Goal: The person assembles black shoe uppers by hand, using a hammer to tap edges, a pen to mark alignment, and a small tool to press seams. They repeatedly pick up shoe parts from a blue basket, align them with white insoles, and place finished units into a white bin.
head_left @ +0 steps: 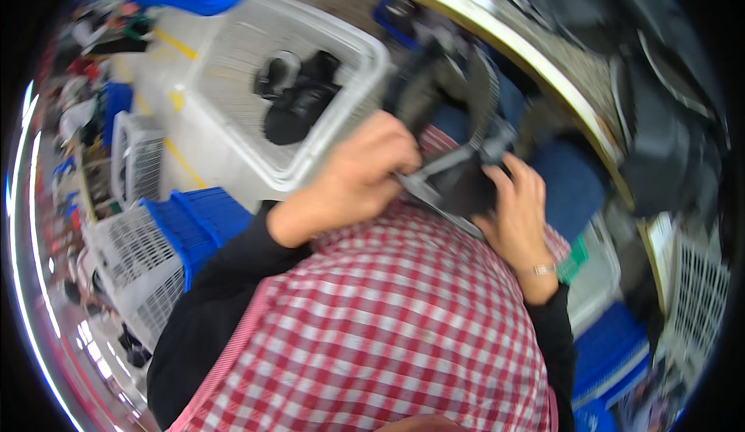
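Observation:
My left hand (358, 174) is closed around the near end of a dark grey plastic part (458, 170) held close against my red-and-white checked apron (388, 315). My right hand (516, 211) grips the same part from the right side, fingers curled over its edge. The part's upper end is blurred and reaches up toward the curved table edge (543, 67). Both forearms wear black sleeves, and a thin bracelet sits on my right wrist.
A white slatted crate (233, 59) with black parts (299, 94) in it stands at the upper left. Blue crates (198, 226) and more white crates (128, 261) lie on the floor to the left. Blue bins (613, 354) and a white basket (698, 292) sit at the right.

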Demonstrator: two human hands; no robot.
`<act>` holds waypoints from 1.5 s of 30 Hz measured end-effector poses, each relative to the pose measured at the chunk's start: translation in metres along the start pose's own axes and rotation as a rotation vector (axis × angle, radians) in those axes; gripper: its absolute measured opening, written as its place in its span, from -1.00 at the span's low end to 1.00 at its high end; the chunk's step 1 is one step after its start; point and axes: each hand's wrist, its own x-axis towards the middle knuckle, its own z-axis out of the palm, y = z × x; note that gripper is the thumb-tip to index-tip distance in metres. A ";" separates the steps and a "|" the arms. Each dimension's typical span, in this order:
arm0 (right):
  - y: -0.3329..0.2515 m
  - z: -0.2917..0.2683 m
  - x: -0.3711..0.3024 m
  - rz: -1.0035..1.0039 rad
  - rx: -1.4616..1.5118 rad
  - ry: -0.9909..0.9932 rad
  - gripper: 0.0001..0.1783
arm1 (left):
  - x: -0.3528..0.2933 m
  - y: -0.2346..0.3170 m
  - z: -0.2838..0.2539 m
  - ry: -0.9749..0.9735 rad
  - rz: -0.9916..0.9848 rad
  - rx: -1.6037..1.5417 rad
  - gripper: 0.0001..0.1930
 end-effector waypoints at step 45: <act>-0.008 -0.042 0.046 -0.304 -0.046 0.074 -0.80 | -0.001 0.004 0.026 -0.024 0.137 0.151 -0.71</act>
